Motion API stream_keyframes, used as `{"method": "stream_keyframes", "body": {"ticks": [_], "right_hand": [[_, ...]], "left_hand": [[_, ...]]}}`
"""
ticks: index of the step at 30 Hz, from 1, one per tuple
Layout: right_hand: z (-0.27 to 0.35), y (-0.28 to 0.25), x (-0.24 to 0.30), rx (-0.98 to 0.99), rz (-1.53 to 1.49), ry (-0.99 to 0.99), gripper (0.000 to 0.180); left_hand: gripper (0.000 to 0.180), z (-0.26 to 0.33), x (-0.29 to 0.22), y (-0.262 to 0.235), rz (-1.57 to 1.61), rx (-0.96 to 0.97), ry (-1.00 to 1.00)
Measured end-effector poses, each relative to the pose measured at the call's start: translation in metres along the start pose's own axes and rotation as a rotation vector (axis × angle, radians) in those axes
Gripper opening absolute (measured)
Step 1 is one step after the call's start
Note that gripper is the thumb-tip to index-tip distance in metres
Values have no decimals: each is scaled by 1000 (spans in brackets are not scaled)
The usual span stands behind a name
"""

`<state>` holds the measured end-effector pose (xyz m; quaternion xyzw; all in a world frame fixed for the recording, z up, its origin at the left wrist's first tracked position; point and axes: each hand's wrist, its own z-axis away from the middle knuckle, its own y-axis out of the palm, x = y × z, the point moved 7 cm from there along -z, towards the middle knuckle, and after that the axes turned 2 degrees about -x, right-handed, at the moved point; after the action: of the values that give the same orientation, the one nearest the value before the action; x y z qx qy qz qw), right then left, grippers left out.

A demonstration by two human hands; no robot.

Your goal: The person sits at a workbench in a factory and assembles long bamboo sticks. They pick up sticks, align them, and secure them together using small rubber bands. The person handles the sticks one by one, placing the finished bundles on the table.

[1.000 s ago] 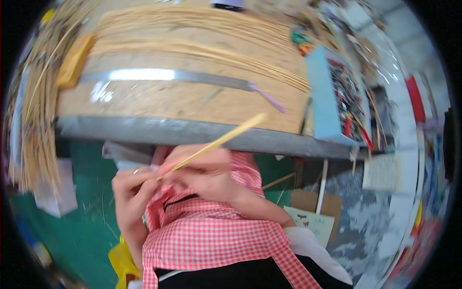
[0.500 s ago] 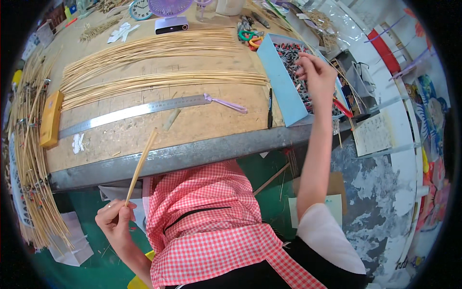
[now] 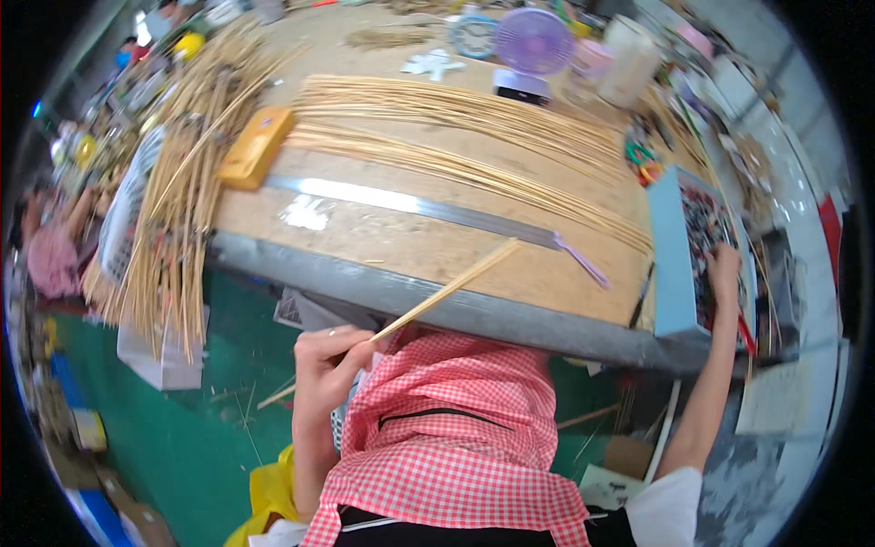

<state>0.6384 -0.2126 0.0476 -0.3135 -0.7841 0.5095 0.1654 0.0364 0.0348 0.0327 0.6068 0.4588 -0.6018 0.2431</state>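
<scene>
- The table (image 3: 428, 246) is a wide board top with a grey metal front edge, and it fills the upper middle of the view.
- A red-and-white checked apron (image 3: 456, 428) covers the person's lap just below that edge.
- Long bundles of pale bamboo strips (image 3: 456, 137) lie fanned across the far half of the table; a second, looser heap of strips (image 3: 173, 210) hangs over its left end.
- A long steel ruler (image 3: 410, 205) lies flat across the table, nearly parallel to the front edge — its right end meets a thin purple tool (image 3: 581, 260).
- A light-blue tray (image 3: 670, 255) of small mixed pieces sits at the table's right end.
- A yellow block (image 3: 255, 146) rests at the left, touching the ruler's left end.
- A small purple fan (image 3: 533, 46) stands upright at the far edge, with a white container (image 3: 629, 59) just beside it.
- The left hand (image 3: 328, 365) is below the table edge, over the apron; its grip is closed around the lower part of a single bamboo stick (image 3: 447, 290), which slants up to the right with its tip over the table top.
- The right hand (image 3: 725, 269) reaches into the light-blue tray — fingers are down among the pieces, and I cannot tell whether its grip holds anything.
</scene>
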Motion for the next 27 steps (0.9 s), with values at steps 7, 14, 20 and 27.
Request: {"method": "stream_keyframes", "body": {"ticks": [7, 14, 20, 27], "right_hand": [[42, -88, 201, -46, -1223, 103, 6], [98, -43, 356, 270, -783, -389, 21], [115, -40, 364, 341, -318, -381, 21], [150, -73, 444, 471, -1362, -317, 24]], "left_hand": [[9, -3, 11, -6, -71, -30, 20], [9, -4, 11, -8, -77, -91, 122], [8, -3, 13, -6, -119, -78, 124], [7, 1, 6, 3, -94, -96, 246]]}}
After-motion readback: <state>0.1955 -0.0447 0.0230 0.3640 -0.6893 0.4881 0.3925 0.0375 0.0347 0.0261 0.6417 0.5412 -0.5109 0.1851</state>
